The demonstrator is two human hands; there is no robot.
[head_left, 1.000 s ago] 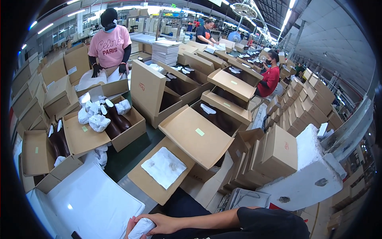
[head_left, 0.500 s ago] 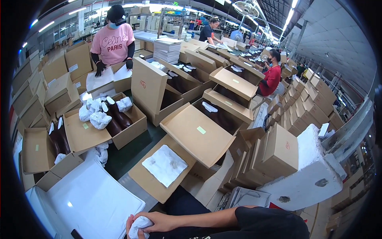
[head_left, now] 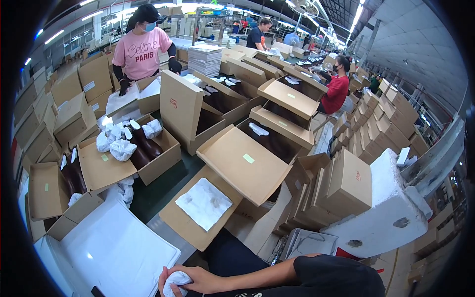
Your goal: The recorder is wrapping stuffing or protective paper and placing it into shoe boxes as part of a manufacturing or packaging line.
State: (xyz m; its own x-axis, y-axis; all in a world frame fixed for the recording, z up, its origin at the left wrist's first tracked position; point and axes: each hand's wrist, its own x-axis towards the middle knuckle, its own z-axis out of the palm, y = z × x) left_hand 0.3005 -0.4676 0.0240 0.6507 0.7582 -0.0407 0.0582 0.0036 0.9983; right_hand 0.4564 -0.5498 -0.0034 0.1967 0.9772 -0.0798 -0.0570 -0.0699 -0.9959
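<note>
At the lower edge, my right hand (head_left: pixel 199 280) is wrapped round a crumpled wad of white paper (head_left: pixel 176 280). Only some fingers of my left hand (head_left: pixel 163 278) show, closed against the wad's left side; the rest is cut off below. Just left of my hands lies a stack of white paper sheets (head_left: pixel 116 247). Beyond them, a flat piece of brown cardboard (head_left: pixel 178 213) bears a white cloth (head_left: pixel 204 203) with grey smudges. An open box with a raised lid (head_left: pixel 242 166) stands behind it, dark brown boots (head_left: pixel 269 143) partly showing inside.
At left, open boxes hold dark boots (head_left: pixel 146 143) and white paper balls (head_left: pixel 122 150). A co-worker in pink (head_left: pixel 143 57) stands at the far left; another in red (head_left: pixel 336 91) sits at the right. Stacked boxes (head_left: pixel 346 183) and a white foam block (head_left: pixel 381 218) stand near my right arm.
The view has shifted slightly. My hands stay round the paper wad, which has turned a little. The co-worker in pink has turned right, one gloved hand moving away from the white paper.
</note>
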